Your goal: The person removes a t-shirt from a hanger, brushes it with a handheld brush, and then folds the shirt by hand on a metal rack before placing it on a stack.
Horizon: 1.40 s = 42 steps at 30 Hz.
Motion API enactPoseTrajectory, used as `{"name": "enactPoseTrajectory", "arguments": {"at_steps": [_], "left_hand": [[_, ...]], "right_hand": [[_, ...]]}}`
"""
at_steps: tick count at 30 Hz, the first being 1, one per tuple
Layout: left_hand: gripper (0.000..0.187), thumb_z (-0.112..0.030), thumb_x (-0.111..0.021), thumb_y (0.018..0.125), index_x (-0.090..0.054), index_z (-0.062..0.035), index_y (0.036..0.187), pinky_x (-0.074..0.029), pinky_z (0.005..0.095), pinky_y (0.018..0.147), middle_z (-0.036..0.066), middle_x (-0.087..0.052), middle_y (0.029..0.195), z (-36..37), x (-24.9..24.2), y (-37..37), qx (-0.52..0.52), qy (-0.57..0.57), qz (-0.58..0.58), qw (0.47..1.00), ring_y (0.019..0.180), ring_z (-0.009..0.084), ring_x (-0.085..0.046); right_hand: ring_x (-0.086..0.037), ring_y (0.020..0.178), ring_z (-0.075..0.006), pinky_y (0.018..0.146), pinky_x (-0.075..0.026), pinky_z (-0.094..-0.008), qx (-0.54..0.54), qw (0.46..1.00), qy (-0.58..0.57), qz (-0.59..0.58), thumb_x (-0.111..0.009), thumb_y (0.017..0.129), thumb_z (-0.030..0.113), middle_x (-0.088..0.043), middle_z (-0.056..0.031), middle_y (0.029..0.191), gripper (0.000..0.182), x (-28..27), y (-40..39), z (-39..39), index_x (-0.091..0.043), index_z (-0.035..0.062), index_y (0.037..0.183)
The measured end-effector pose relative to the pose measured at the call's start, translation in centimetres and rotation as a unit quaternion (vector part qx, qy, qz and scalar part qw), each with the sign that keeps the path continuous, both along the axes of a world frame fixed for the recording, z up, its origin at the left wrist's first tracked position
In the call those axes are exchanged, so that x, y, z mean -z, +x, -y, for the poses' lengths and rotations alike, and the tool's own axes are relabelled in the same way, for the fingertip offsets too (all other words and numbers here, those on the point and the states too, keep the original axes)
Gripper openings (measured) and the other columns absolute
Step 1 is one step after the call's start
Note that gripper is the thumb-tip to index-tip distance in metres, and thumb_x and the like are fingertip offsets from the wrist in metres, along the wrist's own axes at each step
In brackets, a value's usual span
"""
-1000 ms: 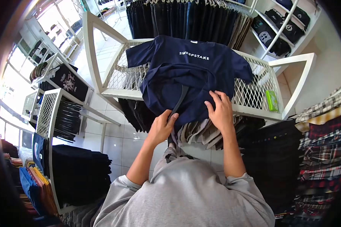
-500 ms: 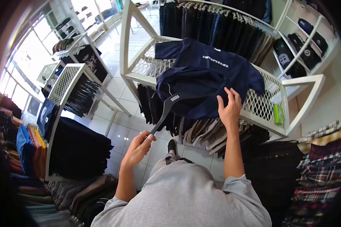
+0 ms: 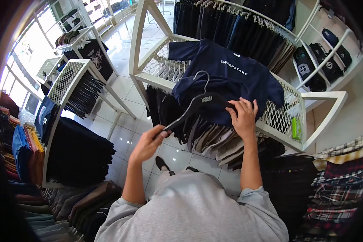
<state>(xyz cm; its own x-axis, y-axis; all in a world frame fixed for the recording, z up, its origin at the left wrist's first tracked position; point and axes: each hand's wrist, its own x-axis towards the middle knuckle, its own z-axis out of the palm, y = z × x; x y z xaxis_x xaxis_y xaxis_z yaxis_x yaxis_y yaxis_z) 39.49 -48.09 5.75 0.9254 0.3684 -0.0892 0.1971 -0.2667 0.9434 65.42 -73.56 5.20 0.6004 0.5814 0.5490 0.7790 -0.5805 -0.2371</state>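
A black clothes hanger (image 3: 195,104) with white lettering and a metal hook hangs tilted in front of me. My left hand (image 3: 149,142) is closed round its left end. At its right end, my right hand (image 3: 243,117) pinches it between thumb and fingers, the other fingers partly raised. Behind the hanger, a navy T-shirt (image 3: 218,52) printed "SWEEPSTAKE" lies spread on the white mesh shelf (image 3: 276,115). Bunched dark cloth lies at the shirt's lower part, behind the hook and hanger.
Trousers (image 3: 213,141) hang under the shelf, and more dark trousers (image 3: 222,24) hang behind it. A bright green item (image 3: 296,128) sits at the shelf's right end. Caps (image 3: 310,66) stand at the right. Another mesh-topped rack (image 3: 66,86) is at left, and plaid shirts (image 3: 336,189) at lower right.
The hanger has swung up and right, so its hook and lettering face me more fully. My left hand moved slightly right and up; my right hand has closed on the hanger's other end.
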Motion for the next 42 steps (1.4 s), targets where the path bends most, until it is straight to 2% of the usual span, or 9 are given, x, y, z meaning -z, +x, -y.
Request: {"name": "enactPoseTrajectory", "arguments": {"at_steps": [9, 12, 14, 18, 22, 26, 30, 33, 42], "left_hand": [[0.026, -0.023, -0.067, 0.100, -0.067, -0.0011, 0.115, -0.046, 0.0396, 0.095, 0.016, -0.063, 0.107, -10.6, -1.6, -2.4, -0.162, 0.249, 0.058, 0.953, 0.107, 0.0322, -0.059], [0.039, -0.028, -0.074, 0.095, -0.066, -0.0042, 0.126, -0.042, 0.0449, 0.109, 0.024, -0.059, 0.134, -11.8, -0.3, -2.9, -0.379, 0.462, 0.087, 0.797, 0.130, 0.0401, -0.053], [0.049, -0.029, -0.076, 0.094, -0.062, -0.0038, 0.133, -0.040, 0.0462, 0.112, 0.025, -0.057, 0.140, -10.5, -0.6, -3.0, -0.465, 0.415, 0.089, 0.777, 0.134, 0.0419, -0.051], [0.060, -0.024, -0.068, 0.102, -0.040, -0.0018, 0.150, -0.056, 0.0351, 0.082, 0.019, -0.067, 0.122, -7.0, 3.0, -3.2, -0.379, 0.074, 0.092, 0.918, 0.101, 0.0205, -0.070], [0.065, -0.025, -0.063, 0.105, -0.030, -0.0017, 0.156, -0.059, 0.0308, 0.077, 0.015, -0.070, 0.117, -8.0, 6.7, -5.1, -0.415, -0.199, 0.155, 0.874, 0.096, 0.0179, -0.071], [0.063, -0.025, -0.064, 0.105, -0.032, -0.0023, 0.155, -0.060, 0.0318, 0.075, 0.013, -0.071, 0.114, -12.7, 9.2, -9.9, -0.455, -0.248, 0.150, 0.842, 0.093, 0.0170, -0.071], [0.062, -0.024, -0.064, 0.104, -0.034, -0.0020, 0.154, -0.061, 0.0333, 0.074, 0.012, -0.072, 0.117, -18.6, 11.6, -14.0, -0.475, -0.259, 0.136, 0.830, 0.090, 0.0168, -0.071], [0.064, -0.024, -0.060, 0.106, -0.032, -0.0013, 0.158, -0.061, 0.0332, 0.073, 0.014, -0.071, 0.117, -22.7, 13.7, -16.2, -0.470, -0.260, 0.112, 0.836, 0.090, 0.0196, -0.072], [0.066, -0.043, -0.051, 0.109, -0.036, -0.0014, 0.158, -0.055, 0.0344, 0.085, 0.017, -0.061, 0.131, -31.3, 18.1, -19.9, -0.552, -0.151, 0.069, 0.817, 0.099, 0.0201, -0.067]], "right_hand": [[-0.062, 0.109, -0.0261, 0.116, -0.028, -0.0537, -0.117, 0.993, 0.026, -0.012, -0.078, 0.088, 0.033, -0.073, -0.0038, 0.098, 0.024, -3.2, -0.6, -4.4, -0.074, 0.0120, 0.098], [-0.067, 0.075, -0.0334, 0.078, -0.054, -0.0407, -0.190, 0.961, 0.042, -0.195, -0.076, 0.092, 0.028, -0.072, -0.0117, 0.090, 0.022, -4.8, -4.3, -8.6, -0.072, 0.0082, 0.102], [-0.068, 0.073, -0.0373, 0.064, -0.055, -0.0429, -0.276, 0.939, 0.137, -0.153, -0.074, 0.094, 0.025, -0.072, -0.0142, 0.090, 0.022, -3.1, -6.7, -12.4, -0.071, 0.0070, 0.106], [-0.070, 0.082, -0.0392, 0.068, -0.056, -0.0475, -0.323, 0.920, 0.084, -0.204, -0.063, 0.101, 0.025, -0.070, -0.0160, 0.096, 0.026, 0.4, -13.1, -18.8, -0.067, 0.0069, 0.120], [-0.068, 0.086, -0.0416, 0.073, -0.054, -0.0496, -0.359, 0.895, 0.003, -0.263, -0.061, 0.102, 0.019, -0.069, -0.0196, 0.098, 0.031, 3.9, -19.2, -23.5, -0.066, 0.0049, 0.129], [-0.068, 0.080, -0.0387, 0.071, -0.054, -0.0455, -0.421, 0.863, -0.009, -0.277, -0.059, 0.103, 0.016, -0.067, -0.0203, 0.095, 0.038, 7.7, -22.7, -27.3, -0.062, 0.0043, 0.139], [-0.065, 0.080, -0.0175, 0.074, -0.052, -0.0312, -0.467, 0.762, -0.044, -0.447, -0.055, 0.103, 0.006, -0.071, -0.0140, 0.098, 0.044, 11.0, -24.7, -31.9, -0.056, 0.0001, 0.146], [-0.057, 0.089, -0.0055, 0.084, -0.050, -0.0231, -0.396, 0.607, -0.049, -0.687, -0.061, 0.104, 0.010, -0.075, -0.0084, 0.117, 0.045, 12.2, -26.2, -36.5, -0.055, 0.0003, 0.147], [-0.066, 0.103, -0.0141, 0.093, -0.053, -0.0291, -0.322, 0.585, -0.042, -0.744, -0.061, 0.104, 0.010, -0.070, -0.0110, 0.126, 0.042, 17.7, -33.4, -53.7, -0.058, -0.0019, 0.144]]}}
